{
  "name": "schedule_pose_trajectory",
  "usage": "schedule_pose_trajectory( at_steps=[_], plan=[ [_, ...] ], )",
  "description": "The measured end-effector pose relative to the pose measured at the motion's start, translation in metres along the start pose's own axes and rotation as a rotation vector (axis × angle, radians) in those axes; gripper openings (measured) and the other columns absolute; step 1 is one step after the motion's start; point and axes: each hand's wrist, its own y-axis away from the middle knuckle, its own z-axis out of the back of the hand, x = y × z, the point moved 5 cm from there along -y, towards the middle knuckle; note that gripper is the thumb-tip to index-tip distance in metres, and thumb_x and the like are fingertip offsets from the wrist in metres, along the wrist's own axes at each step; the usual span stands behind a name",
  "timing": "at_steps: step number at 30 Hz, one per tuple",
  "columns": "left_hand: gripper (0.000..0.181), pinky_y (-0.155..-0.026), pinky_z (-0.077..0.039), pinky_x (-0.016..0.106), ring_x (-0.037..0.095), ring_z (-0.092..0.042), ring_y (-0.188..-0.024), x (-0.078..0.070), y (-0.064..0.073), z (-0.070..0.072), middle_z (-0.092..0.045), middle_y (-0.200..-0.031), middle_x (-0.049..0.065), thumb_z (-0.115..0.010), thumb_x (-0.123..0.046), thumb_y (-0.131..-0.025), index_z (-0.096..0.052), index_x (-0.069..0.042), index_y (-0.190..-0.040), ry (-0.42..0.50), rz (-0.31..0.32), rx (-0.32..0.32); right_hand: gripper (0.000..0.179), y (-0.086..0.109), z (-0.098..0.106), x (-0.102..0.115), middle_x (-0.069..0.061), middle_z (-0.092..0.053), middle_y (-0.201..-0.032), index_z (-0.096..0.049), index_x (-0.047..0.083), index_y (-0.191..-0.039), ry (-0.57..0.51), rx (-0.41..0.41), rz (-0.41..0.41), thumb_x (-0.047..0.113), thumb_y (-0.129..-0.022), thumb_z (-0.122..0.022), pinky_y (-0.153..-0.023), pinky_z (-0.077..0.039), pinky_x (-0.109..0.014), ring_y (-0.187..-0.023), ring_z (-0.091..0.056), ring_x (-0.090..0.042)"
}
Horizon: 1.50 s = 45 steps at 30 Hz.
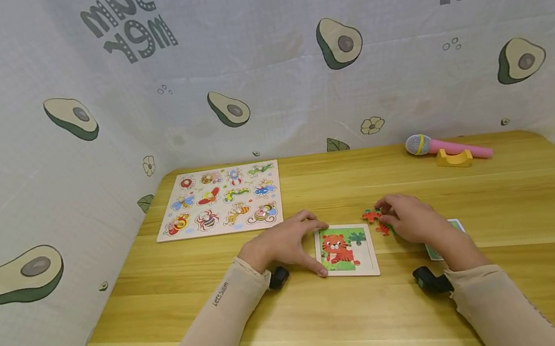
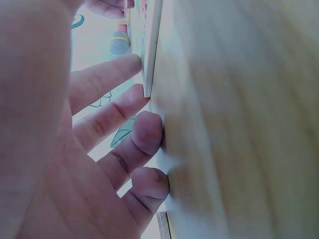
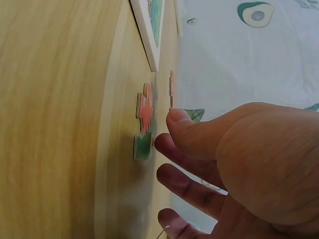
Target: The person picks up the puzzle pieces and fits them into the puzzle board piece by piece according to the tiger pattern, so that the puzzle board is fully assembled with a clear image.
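The jigsaw board [image 1: 350,273], a square tray with an orange tiger picture, lies on the table. My left hand [image 1: 291,243] holds its left side, thumb at the near corner and index finger at the far one; in the left wrist view, fingertips [image 2: 133,63] meet its edge. A dark green jigsaw piece [image 1: 357,238] lies in the upper right of the tray. My right hand [image 1: 411,217] pinches an orange jigsaw piece [image 1: 371,215] between thumb and fingertips. Below the thumb, another orange and green piece [image 3: 144,119] lies on the table.
A green card-like board [image 1: 434,252] lies partly under the right wrist. An insect peg puzzle [image 1: 216,201] is at the back left. At the back right, a pink toy microphone [image 1: 453,148] lies by a yellow curved block [image 1: 454,158]. A printed curtain [image 1: 278,106] hangs behind.
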Motion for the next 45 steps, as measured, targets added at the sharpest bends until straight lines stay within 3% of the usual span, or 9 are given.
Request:
schedule_pose_trajectory(
  at_steps=[9, 20, 26, 34, 45],
  plan=[
    [0.1, -0.106, -0.037, 0.029, 0.013, -0.044, -0.126, 0.001, -0.002, -0.001, -0.039, -0.143, -0.003, -0.082, -0.066, -0.071, -0.046, -0.021, -0.152, -0.001, -0.005, -0.003, 0.029, 0.001, 0.002, 0.003, -0.017, -0.064, -0.103, -0.058, -0.009, -0.126, -0.053, -0.002, -0.009, 0.005, -0.1, -0.06, -0.085, -0.048, -0.055, -0.096, -0.061, -0.035],
    [0.097, -0.113, -0.03, 0.029, 0.015, -0.038, -0.138, 0.003, -0.003, -0.001, -0.033, -0.154, 0.0, -0.079, -0.059, -0.08, -0.04, -0.013, -0.155, 0.022, 0.014, -0.01, 0.029, 0.001, 0.001, 0.009, -0.012, -0.064, -0.101, -0.058, -0.008, -0.125, -0.127, 0.021, 0.0, 0.007, -0.1, -0.061, -0.079, -0.049, -0.045, -0.086, -0.059, -0.024],
    [0.097, -0.113, -0.03, 0.03, 0.016, -0.037, -0.139, 0.005, -0.003, -0.001, -0.032, -0.156, 0.0, -0.078, -0.059, -0.081, -0.039, -0.013, -0.156, 0.02, 0.013, -0.008, 0.025, 0.002, 0.001, 0.018, -0.007, -0.062, -0.094, -0.06, -0.008, -0.12, -0.127, 0.083, 0.02, 0.006, -0.099, -0.062, -0.073, -0.048, -0.038, -0.08, -0.056, -0.02],
    [0.097, -0.113, -0.031, 0.03, 0.015, -0.038, -0.138, 0.005, -0.004, -0.002, -0.033, -0.155, -0.001, -0.078, -0.06, -0.08, -0.039, -0.014, -0.156, 0.035, 0.012, -0.015, 0.023, 0.008, -0.006, 0.028, -0.004, -0.062, -0.094, -0.063, -0.003, -0.116, -0.125, 0.198, 0.072, 0.008, -0.096, -0.068, -0.08, -0.05, -0.042, -0.085, -0.057, -0.02],
    [0.097, -0.112, -0.031, 0.03, 0.015, -0.038, -0.137, 0.005, -0.004, -0.001, -0.033, -0.154, -0.001, -0.078, -0.061, -0.08, -0.039, -0.014, -0.156, 0.016, 0.015, -0.016, 0.022, 0.008, -0.008, 0.029, -0.003, -0.062, -0.091, -0.063, -0.004, -0.114, -0.165, 0.21, 0.081, 0.007, -0.096, -0.069, -0.078, -0.049, -0.038, -0.083, -0.056, -0.019]
  ],
)
